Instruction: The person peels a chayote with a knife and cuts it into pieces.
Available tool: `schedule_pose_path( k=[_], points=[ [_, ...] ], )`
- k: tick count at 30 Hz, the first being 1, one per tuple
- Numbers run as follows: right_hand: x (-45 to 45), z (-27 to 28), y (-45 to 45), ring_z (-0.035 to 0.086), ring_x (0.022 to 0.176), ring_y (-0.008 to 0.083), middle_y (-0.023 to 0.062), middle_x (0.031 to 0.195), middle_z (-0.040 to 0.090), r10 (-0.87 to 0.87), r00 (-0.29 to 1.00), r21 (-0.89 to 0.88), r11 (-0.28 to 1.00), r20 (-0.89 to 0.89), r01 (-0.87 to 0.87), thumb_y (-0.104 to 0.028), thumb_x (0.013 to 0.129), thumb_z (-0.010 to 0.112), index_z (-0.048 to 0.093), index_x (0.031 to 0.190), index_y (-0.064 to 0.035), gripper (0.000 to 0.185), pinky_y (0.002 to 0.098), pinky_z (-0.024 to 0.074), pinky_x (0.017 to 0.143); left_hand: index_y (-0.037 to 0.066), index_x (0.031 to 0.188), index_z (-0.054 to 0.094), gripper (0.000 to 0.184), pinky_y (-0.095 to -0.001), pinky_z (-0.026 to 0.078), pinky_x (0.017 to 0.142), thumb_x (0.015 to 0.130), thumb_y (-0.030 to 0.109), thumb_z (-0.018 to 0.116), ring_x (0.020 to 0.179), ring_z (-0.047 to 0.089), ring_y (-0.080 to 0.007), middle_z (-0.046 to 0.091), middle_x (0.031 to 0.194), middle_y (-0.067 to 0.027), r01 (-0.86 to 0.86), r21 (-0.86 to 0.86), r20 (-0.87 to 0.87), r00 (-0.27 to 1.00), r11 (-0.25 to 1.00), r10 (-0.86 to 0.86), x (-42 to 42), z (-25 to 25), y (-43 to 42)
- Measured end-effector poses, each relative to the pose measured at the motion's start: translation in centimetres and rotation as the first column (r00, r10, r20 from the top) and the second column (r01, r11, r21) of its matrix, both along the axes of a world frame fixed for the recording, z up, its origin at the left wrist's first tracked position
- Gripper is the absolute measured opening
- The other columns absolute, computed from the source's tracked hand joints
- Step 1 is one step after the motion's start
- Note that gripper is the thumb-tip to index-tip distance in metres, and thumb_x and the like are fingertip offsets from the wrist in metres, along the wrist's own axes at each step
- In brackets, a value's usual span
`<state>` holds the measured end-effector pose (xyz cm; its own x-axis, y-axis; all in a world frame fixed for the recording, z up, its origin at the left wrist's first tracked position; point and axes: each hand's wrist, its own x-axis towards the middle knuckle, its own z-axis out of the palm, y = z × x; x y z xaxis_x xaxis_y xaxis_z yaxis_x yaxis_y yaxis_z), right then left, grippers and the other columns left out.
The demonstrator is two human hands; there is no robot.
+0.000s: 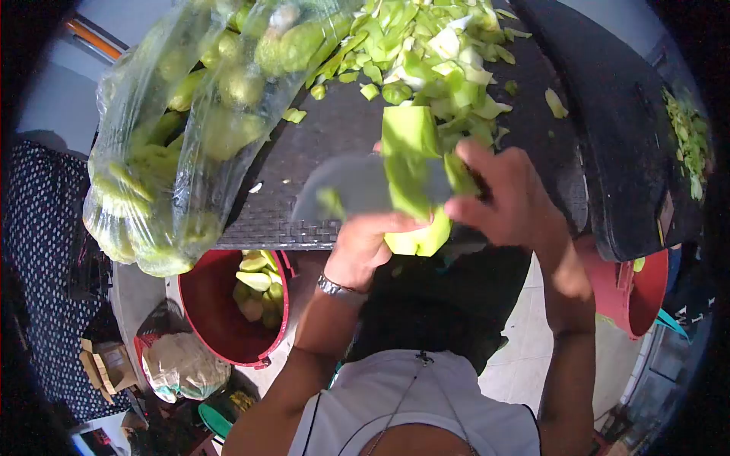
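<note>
My left hand (366,242) is closed around a pale green fruit (411,163) with flat, cut faces, held upright over the near edge of the table. The fruit's exact kind is unclear. My right hand (511,194) is closed beside it, gripping a knife whose handle is mostly hidden by the fingers. The wide knife blade (346,186) is smeared by motion and reaches left across the fruit. A green slice (459,175) shows between the fruit and my right fingers. Past the fruit lies a heap of green peelings (426,53).
A clear plastic bag (190,152) of green fruit sits at the table's left. Below it stands a red bucket (185,292) containing pale cut pieces. Another red bucket (646,292) is at right, near a dark chair-like surface (601,129). The dark woven table (304,171) carries scattered scraps.
</note>
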<state>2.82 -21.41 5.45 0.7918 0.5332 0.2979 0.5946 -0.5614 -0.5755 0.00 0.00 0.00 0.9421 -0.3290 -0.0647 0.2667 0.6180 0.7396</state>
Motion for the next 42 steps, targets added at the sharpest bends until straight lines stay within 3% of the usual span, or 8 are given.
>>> schedule_pose_path(
  k=[3, 9, 11, 14, 25, 31, 34, 42],
  points=[
    [-1.2, -0.8, 0.3, 0.066, 0.065, 0.0429, 0.0180, 0.067, 0.061, 0.044, 0.999, 0.043, 0.998, -0.002, -0.044, -0.057, 0.087, 0.074, 0.059, 0.100, -0.0019, 0.059, 0.0467, 0.0500, 0.057, -0.001, 0.140, 0.052, 0.077, -0.0356, 0.052, 0.099, 0.070, 0.006, 0.084, 0.115, 0.065, -0.0229, 0.066, 0.121, -0.0127, -0.118, -0.120, -0.316, 0.946, 0.986, 0.075, -2.0, 1.3, 0.2],
    [-0.1, -1.4, -0.6, 0.065, 0.063, 0.0442, 0.0178, 0.065, 0.060, 0.013, 1.000, 0.025, 1.000, -0.002, -0.013, -0.058, 0.086, 0.074, 0.059, 0.103, -0.0021, 0.060, 0.0479, 0.0496, 0.057, 0.001, 0.137, 0.053, 0.073, -0.0368, 0.057, 0.091, 0.072, 0.009, 0.084, 0.105, 0.069, -0.0226, 0.068, 0.119, -0.0095, -0.119, 0.056, -0.019, 0.993, 0.991, 0.120, -1.3, -0.2, -0.1],
    [-0.6, -0.9, -0.3, 0.065, 0.063, 0.0444, 0.0179, 0.065, 0.060, 0.081, 0.994, 0.030, 0.996, 0.068, -0.083, -0.058, 0.087, 0.073, 0.059, 0.105, -0.0026, 0.060, 0.0487, 0.0496, 0.057, -0.004, 0.134, 0.053, 0.074, -0.0380, 0.059, 0.085, 0.068, 0.015, 0.081, 0.100, 0.070, -0.0262, 0.068, 0.115, -0.0149, -0.081, -0.055, -0.223, 0.972, 0.995, 0.067, -0.1, 0.6, -0.7],
    [2.1, -4.1, -2.4, 0.067, 0.067, 0.0429, 0.0179, 0.066, 0.061, -0.067, 0.981, -0.018, 0.997, 0.181, 0.071, -0.057, 0.087, 0.073, 0.060, 0.112, -0.0010, 0.063, 0.0496, 0.0510, 0.060, -0.009, 0.135, 0.049, 0.084, -0.0457, 0.064, 0.079, 0.066, 0.028, 0.079, 0.097, 0.071, -0.0350, 0.066, 0.115, -0.0262, 0.077, 0.156, 0.008, 0.997, 0.985, -0.079, -0.5, 0.3, 0.0],
    [8.1, -2.0, -4.4, 0.071, 0.090, 0.0439, 0.0272, 0.083, 0.068, -0.581, 0.803, -0.293, 0.797, -0.133, 0.528, -0.068, 0.095, 0.056, 0.068, 0.104, -0.0017, 0.068, 0.0518, 0.0537, 0.076, -0.003, 0.142, 0.043, 0.074, -0.0550, 0.058, 0.094, 0.079, 0.022, 0.072, 0.109, 0.068, -0.0329, 0.063, 0.123, -0.0205, -0.039, -0.169, -0.071, 0.997, 0.985, 0.028, 0.6, 0.5, 1.0],
    [-0.7, 1.2, 1.1, 0.071, 0.069, 0.0416, 0.0227, 0.075, 0.068, -0.203, 0.920, 0.098, 0.964, -0.336, 0.248, -0.058, 0.091, 0.071, 0.061, 0.100, 0.0005, 0.060, 0.0482, 0.0546, 0.061, -0.002, 0.134, 0.054, 0.059, -0.0458, 0.056, 0.098, 0.091, 0.037, 0.065, 0.110, 0.068, -0.0310, 0.067, 0.122, -0.0181, -0.200, -0.274, -0.210, 0.967, 0.941, 0.144, 1.7, 0.7, 0.5],
    [-3.3, 0.0, 2.9, 0.068, 0.057, 0.0325, 0.0106, 0.061, 0.062, -0.147, 0.989, 0.077, 0.986, 0.021, 0.145, -0.037, 0.083, 0.084, 0.055, 0.093, -0.0027, 0.047, 0.0380, 0.0503, 0.052, 0.002, 0.133, 0.056, 0.060, -0.0430, 0.056, 0.095, 0.094, 0.047, 0.064, 0.108, 0.068, -0.0277, 0.068, 0.119, -0.0152, -0.284, -0.175, -0.176, 0.951, 0.943, 0.254, 0.9, 1.5, -0.6],
    [-4.4, -1.7, 2.9, 0.068, 0.054, 0.0292, 0.0068, 0.060, 0.062, -0.124, 0.982, -0.037, 0.991, 0.141, 0.130, -0.048, 0.074, 0.089, 0.051, 0.091, -0.0059, 0.059, 0.0375, 0.0505, 0.050, 0.004, 0.130, 0.060, 0.056, -0.0415, 0.057, 0.088, 0.096, 0.048, 0.063, 0.099, 0.069, -0.0262, 0.070, 0.114, -0.0141, -0.166, -0.303, -0.238, 0.967, 0.938, 0.094, 1.8, 1.9, -1.2]
  ],
)
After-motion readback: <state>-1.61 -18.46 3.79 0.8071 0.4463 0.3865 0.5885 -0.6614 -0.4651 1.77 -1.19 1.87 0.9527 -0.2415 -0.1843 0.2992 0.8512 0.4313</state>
